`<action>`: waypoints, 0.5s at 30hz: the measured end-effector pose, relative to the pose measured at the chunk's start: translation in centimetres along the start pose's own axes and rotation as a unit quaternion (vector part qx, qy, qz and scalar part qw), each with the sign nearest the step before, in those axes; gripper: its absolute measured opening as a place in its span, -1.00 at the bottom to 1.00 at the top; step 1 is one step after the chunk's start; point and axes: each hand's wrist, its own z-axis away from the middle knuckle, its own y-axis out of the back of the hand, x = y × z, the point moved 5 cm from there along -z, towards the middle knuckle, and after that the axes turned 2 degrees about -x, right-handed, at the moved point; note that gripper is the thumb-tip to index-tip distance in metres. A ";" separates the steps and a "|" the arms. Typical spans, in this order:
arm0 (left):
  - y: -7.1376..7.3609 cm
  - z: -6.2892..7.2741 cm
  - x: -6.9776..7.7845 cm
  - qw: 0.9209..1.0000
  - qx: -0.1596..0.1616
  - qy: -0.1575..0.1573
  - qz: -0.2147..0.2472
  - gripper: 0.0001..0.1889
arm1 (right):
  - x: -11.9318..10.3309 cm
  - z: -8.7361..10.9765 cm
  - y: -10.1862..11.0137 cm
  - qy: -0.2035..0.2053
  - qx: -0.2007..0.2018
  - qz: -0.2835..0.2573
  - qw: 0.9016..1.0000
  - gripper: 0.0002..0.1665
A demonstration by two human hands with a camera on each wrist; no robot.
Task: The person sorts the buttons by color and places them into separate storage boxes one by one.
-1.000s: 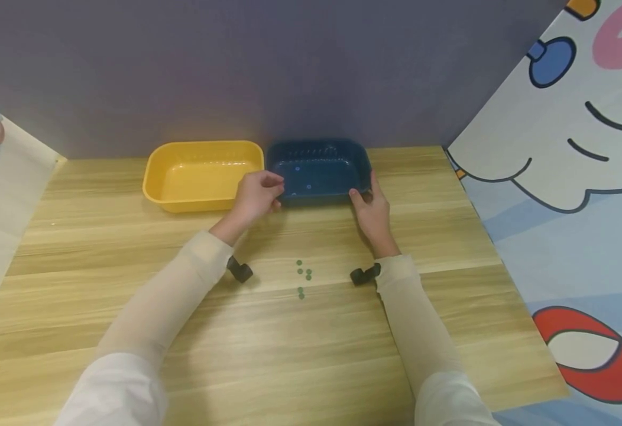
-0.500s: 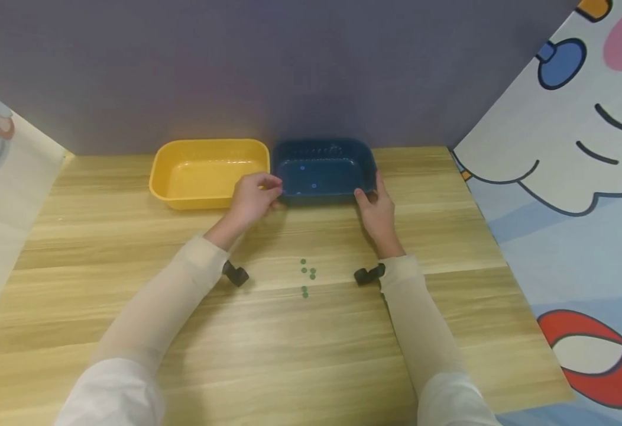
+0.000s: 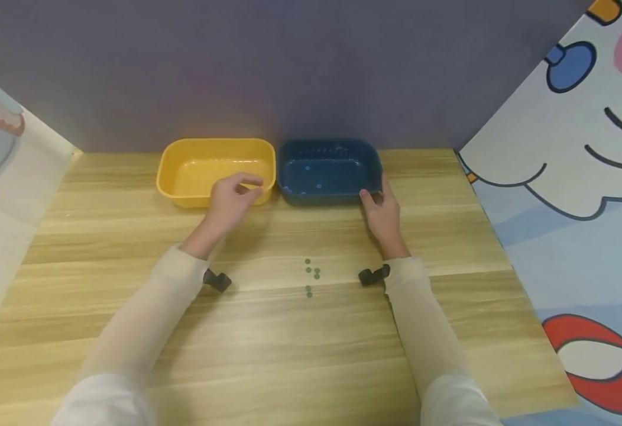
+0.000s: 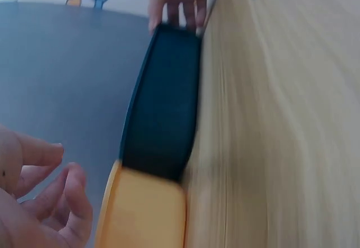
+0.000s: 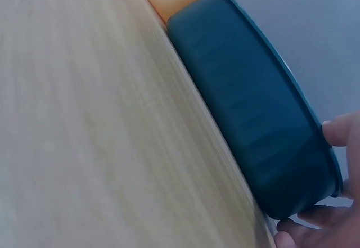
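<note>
My left hand (image 3: 231, 198) hovers by the front right of the yellow plastic bin (image 3: 183, 194), thumb and forefinger apart and the other fingers loosely bent. Nothing shows between them in the left wrist view, where part of this hand (image 4: 48, 189) is cut off by the frame edge. My right hand (image 3: 384, 216) grips the near right corner of the dark blue bin (image 3: 337, 198), its thumb (image 5: 336, 131) on the rim and other fingers lower against the wall. Inside the blue bin lie several tiny bluish discs (image 3: 318, 186). The two bins stand side by side.
Several small green discs (image 3: 317, 271) lie on the wooden table (image 3: 268, 355) between my forearms. A grey panel (image 3: 311, 71) rises behind the bins. Printed cartoon panels stand at left and right. A black wrist device (image 3: 217, 281) hangs from each sleeve.
My left hand has drawn back leftward from the blue bin's edge, and its pinched fingers have parted. Another tiny disc now shows at that bin's front left. My right hand keeps its grip.
</note>
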 end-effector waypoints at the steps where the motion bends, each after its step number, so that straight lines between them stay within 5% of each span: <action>1: 0.8 0.1 -0.3 1.000 0.017 -0.002 -0.013 -0.75 | 0.0 0.0 0.0 -0.001 0.001 0.000 1.000 -0.05; 7: 5.8 1.1 -2.4 0.992 0.119 0.027 -0.030 -0.64 | 0.0 -0.3 0.2 0.003 0.008 0.001 1.000 -0.04; 12: 8.8 2.4 -4.0 0.975 0.210 0.049 -0.058 -0.57 | 0.2 -0.2 0.5 -0.002 -0.008 0.005 1.000 -0.03; 15: 9.4 2.4 -4.7 0.972 0.222 0.049 -0.057 -0.54 | 0.7 0.3 1.3 -0.020 -0.010 0.008 1.000 -0.02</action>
